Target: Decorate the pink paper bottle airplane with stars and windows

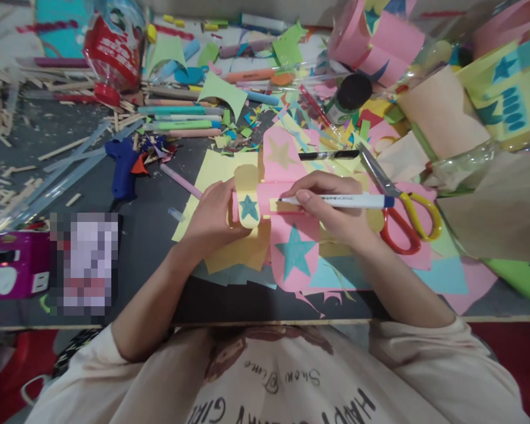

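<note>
A pink and yellow paper plane-shaped craft (271, 189) lies in front of me, with wings bearing a yellow star and a blue star. My left hand (214, 215) is closed around its left end, beside a yellow rounded tab (248, 221) with a blue star; part of that grip is hidden. In my right hand (322, 206) is a white marker (351, 201) with a blue end, held in a writing grip. Its tip meets a small yellow strip (274, 205) on the pink body, or hovers just over it. Yellow paper sheets (216, 171) lie beneath.
Scissors (397, 191) with red and yellow handles lie right of my right hand. A blue glue gun (122, 168) rests at left, near a purple box (20, 265). Markers (181, 118), a dark-lidded jar (353, 94), paper scraps and wooden sticks crowd the back.
</note>
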Motion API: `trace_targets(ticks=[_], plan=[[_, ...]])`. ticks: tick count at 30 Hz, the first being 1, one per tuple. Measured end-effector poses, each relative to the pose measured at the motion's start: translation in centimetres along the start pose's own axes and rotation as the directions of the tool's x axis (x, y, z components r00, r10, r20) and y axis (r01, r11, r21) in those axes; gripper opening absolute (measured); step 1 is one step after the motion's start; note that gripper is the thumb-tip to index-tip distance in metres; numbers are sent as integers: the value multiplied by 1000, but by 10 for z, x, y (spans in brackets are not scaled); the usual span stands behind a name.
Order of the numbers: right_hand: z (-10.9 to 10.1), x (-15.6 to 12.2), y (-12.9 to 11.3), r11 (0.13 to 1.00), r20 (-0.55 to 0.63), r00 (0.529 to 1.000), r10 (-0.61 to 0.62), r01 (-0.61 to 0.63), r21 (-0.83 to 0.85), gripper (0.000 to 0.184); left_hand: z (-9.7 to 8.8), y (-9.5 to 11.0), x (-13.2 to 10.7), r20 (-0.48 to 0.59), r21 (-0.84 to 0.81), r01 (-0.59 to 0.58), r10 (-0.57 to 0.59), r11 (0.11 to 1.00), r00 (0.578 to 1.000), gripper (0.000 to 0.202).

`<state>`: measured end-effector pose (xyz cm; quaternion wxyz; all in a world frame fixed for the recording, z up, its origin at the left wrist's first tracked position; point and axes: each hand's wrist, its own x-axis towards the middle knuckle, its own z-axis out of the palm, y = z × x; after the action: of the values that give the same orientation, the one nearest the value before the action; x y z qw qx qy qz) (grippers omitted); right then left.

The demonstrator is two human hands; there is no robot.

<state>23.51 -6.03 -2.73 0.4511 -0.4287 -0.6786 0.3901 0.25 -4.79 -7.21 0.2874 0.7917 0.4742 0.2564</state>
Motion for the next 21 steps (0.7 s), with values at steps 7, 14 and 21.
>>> trace_targets(ticks=[7, 14, 21], plan=[[7, 1, 3, 997, 5, 1000, -7, 7, -83, 19, 0, -3, -3, -24, -27, 105, -106, 994, 994, 49], [7, 0, 4, 992, 0, 1000, -27, 26, -120, 22, -1, -5, -5, -30, -41, 82, -83, 996, 996, 52], [10, 0, 4, 992, 13, 999, -50, 51, -118, 21, 0, -5, -6, -47, -47, 71, -73, 996, 996, 56]])
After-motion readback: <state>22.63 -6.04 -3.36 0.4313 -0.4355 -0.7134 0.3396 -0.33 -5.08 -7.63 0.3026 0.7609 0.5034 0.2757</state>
